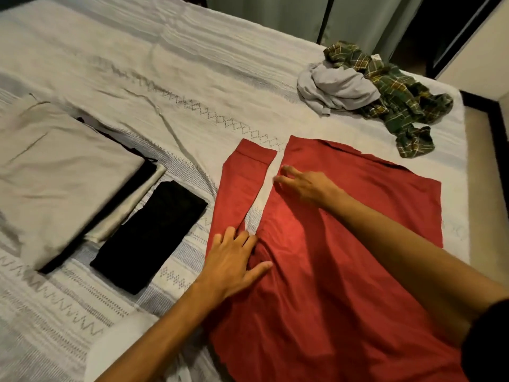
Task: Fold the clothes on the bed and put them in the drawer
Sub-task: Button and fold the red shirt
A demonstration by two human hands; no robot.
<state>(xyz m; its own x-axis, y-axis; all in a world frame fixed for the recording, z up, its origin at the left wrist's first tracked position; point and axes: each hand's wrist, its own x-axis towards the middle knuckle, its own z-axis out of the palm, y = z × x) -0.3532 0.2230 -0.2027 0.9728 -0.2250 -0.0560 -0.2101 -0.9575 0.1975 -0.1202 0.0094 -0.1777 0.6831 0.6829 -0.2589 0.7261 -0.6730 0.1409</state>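
A red long-sleeved shirt lies spread flat on the bed's white patterned cover, one sleeve stretched out along its left side. My left hand presses flat, fingers apart, where that sleeve meets the body. My right hand rests on the shirt's left edge farther up, fingers spread and slightly blurred. Neither hand holds anything. A crumpled grey garment and a green plaid garment lie unfolded in a heap at the far right corner of the bed.
At the left lie a folded beige piece stacked over other folded items, and a folded black piece beside it. The bed's right edge drops to a dark-trimmed floor. Green curtains hang behind the bed. No drawer is in view.
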